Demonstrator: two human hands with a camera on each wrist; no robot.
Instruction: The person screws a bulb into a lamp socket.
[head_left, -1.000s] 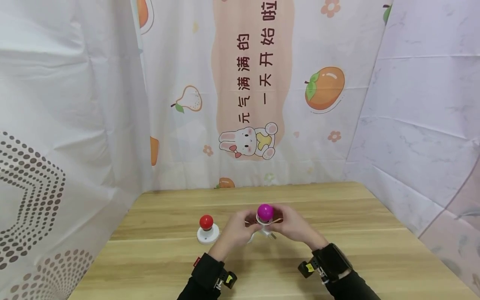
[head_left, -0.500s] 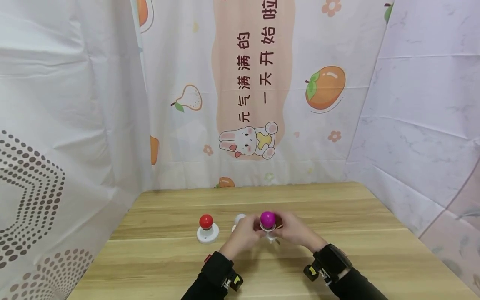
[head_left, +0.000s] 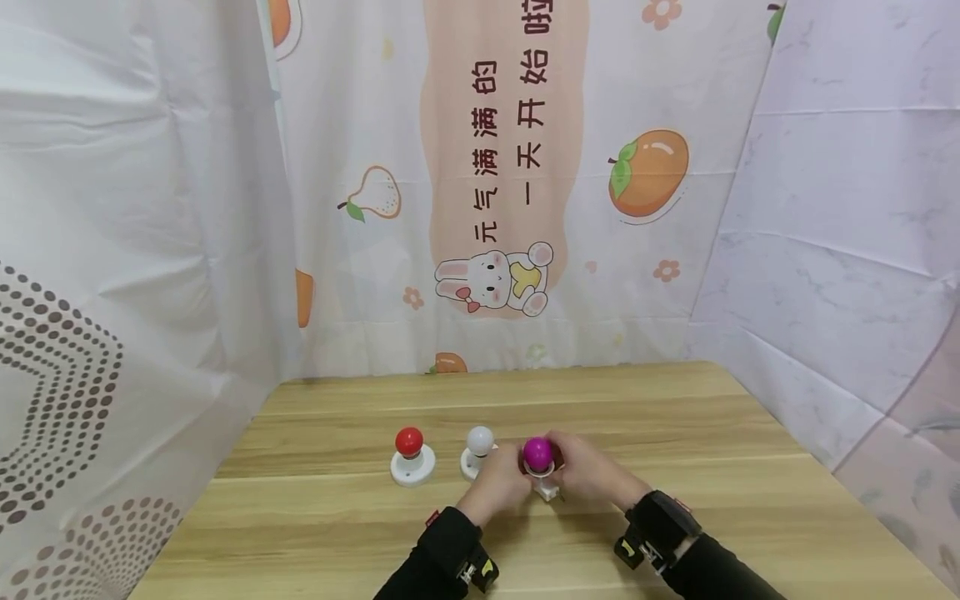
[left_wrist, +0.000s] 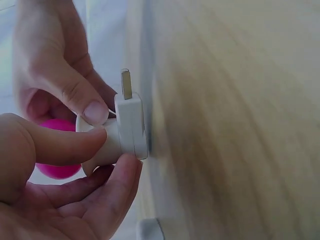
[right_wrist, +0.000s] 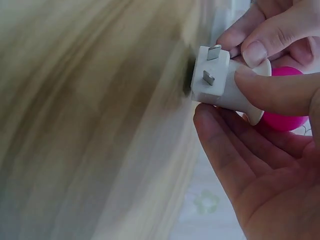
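Observation:
A magenta light bulb (head_left: pixel 537 454) sits upright in a white plug-in lamp holder (head_left: pixel 547 490), held just above the table or touching it; I cannot tell which. My left hand (head_left: pixel 501 479) pinches the holder between thumb and fingers from the left. From the right, my right hand (head_left: pixel 588 468) grips the same holder, its thumb on the white collar. In the right wrist view two metal prongs (right_wrist: pixel 208 78) jut from the side of the holder's square block (right_wrist: pixel 202 90). The bulb (left_wrist: pixel 59 170) is partly hidden by fingers in the left wrist view.
To the left, a red bulb (head_left: pixel 408 442) stands on a round white base (head_left: pixel 412 468). Between it and my left hand is a white bulb (head_left: pixel 480 440) on a similar base (head_left: pixel 468 467), partly covered by that hand. Printed curtains (head_left: pixel 360 333) enclose the wooden table (head_left: pixel 315 517).
Both hands have brought the magenta bulb and lamp holder nearer to me, downward in the head view and slightly right. The white bulb and its base have come into sight behind my left hand.

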